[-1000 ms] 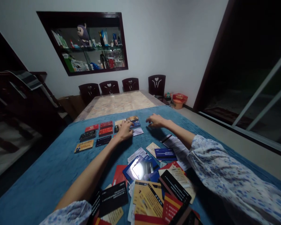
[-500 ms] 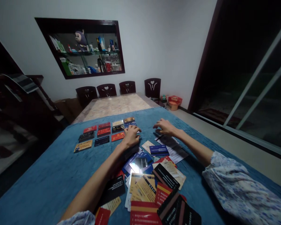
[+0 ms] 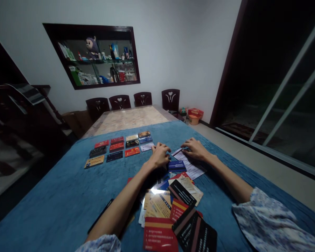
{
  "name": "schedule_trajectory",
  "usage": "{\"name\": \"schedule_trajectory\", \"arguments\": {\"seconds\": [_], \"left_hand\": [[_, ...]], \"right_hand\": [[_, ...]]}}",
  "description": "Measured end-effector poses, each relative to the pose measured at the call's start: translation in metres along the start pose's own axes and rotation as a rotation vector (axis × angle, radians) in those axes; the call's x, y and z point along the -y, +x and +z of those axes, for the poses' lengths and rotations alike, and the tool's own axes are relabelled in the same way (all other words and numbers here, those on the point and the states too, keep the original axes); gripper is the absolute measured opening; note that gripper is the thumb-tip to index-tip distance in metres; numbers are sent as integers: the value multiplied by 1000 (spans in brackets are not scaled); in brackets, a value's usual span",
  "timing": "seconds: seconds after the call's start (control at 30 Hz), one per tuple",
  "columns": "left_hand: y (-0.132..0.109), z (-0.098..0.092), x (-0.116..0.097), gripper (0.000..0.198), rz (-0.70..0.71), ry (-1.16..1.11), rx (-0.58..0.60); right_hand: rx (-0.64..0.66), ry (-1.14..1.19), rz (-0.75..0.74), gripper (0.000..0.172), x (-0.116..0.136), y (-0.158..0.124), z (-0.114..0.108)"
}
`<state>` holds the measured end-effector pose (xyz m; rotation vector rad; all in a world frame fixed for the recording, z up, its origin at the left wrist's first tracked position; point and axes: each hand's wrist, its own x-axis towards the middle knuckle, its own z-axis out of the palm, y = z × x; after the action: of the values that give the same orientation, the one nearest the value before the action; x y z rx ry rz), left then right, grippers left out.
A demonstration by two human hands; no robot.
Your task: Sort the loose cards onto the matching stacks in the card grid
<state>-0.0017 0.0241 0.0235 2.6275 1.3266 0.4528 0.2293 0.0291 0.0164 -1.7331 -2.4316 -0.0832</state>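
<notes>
The left hand (image 3: 161,155) has swung away from the laid-out cards since a second ago and now hangs at the far end of a loose pile, while the right hand (image 3: 195,149) has drawn in over a white printed paper sheet (image 3: 196,170).

The left hand's fingers curl downward beside a dark-blue rectangular card (image 3: 176,166); its palm is turned away, so whether anything is pinched beneath cannot be told. The right hand's fingers bend loosely, apart from the thumb, with no card visible in them.

On a blue plush cloth (image 3: 55,185), twelve spots stand filled in four columns of three, among them a red-orange rectangular card (image 3: 132,152) and a white-lavender rectangular card (image 3: 147,146) nearest the left hand. Much appears left: a heap of overlapping gold, red and black plastic cards (image 3: 159,206) lies unsorted before the person, partly hidden by the left forearm.
</notes>
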Motion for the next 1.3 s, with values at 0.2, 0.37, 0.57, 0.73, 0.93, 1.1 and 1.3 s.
{"name": "schedule_trajectory", "arguments": {"seconds": [0.2, 0.37, 0.57, 0.73, 0.93, 1.1, 1.3], "left_hand": [[7, 6, -15, 37, 66, 48, 105], [10, 12, -19, 47, 104, 92, 166], [9, 17, -14, 47, 91, 121, 182], [8, 18, -14, 43, 101, 144, 186], [7, 18, -17, 39, 68, 163, 197], [7, 17, -18, 38, 49, 176, 211], [8, 20, -15, 43, 40, 186, 220]], "right_hand": [[-17, 10, 16, 32, -2, -3, 7], [0, -22, 41, 30, -1, -5, 6], [48, -41, 68, 30, 8, -5, 5], [73, -34, 61, 30, 16, -2, 8], [48, 11, 46, 33, 23, 2, 14], [50, 27, 11, 34, 29, 7, 14], [21, 60, 64, 45, 25, 1, 9]]}}
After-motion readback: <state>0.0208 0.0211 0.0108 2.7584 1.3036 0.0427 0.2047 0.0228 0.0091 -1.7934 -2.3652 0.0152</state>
